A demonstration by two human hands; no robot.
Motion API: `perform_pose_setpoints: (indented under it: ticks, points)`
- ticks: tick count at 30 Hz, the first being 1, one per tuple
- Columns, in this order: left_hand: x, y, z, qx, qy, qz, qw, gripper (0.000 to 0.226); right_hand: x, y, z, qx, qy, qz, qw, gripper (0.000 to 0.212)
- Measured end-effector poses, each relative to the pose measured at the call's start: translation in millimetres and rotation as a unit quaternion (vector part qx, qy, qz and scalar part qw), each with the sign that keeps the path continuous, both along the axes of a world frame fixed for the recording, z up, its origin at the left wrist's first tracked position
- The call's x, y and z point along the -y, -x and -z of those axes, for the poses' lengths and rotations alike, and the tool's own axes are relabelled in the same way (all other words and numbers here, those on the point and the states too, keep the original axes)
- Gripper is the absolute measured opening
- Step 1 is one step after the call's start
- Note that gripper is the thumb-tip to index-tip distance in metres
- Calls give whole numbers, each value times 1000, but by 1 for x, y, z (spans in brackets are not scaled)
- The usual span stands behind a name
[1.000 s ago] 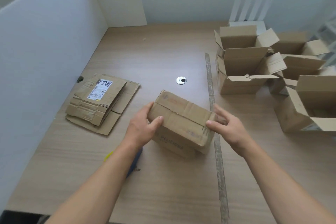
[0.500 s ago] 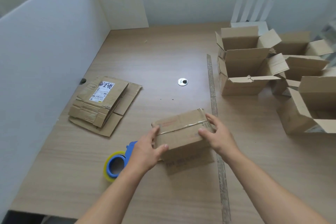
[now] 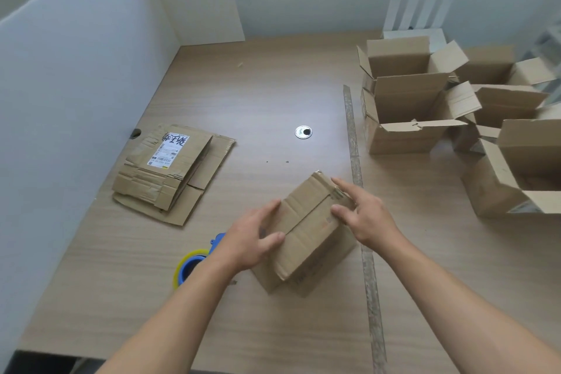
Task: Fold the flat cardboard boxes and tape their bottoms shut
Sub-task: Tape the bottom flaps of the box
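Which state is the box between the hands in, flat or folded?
Folded: the box stands as a block with its flaps closed on top.
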State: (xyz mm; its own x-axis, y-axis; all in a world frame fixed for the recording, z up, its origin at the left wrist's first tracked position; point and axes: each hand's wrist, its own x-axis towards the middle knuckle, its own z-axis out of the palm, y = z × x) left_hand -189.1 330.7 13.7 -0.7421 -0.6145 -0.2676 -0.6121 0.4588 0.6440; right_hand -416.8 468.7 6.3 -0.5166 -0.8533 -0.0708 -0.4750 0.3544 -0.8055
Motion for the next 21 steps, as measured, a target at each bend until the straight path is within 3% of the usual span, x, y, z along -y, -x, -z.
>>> perform_pose_setpoints:
  ticks: [3,6,8,11,14,18,21]
  points:
    - [-9,-7,9,-48,-31,-76,995,71,6,-6,0,47,71,85,993,43]
    - [-26,-12,21,-78,-1,-165,983,59,3,-19,-2,77,74,121,987,31]
    - [-38,-11,24,-81,22,-187,979,55,-5,-36,2,88,33,73,993,28]
    - [-50,-9,24,-101,29,-197,975,55,-18,-66,14,75,-32,-12,997,43]
    - [-56,-10,23,-119,34,-195,973,53,-22,-74,21,85,-2,12,996,51]
    - [-55,-13,26,-145,37,-189,970,57,-13,-69,21,72,65,9,995,45]
    - [-49,-7,29,-133,36,-176,975,57,-8,-65,24,-29,56,-38,997,36]
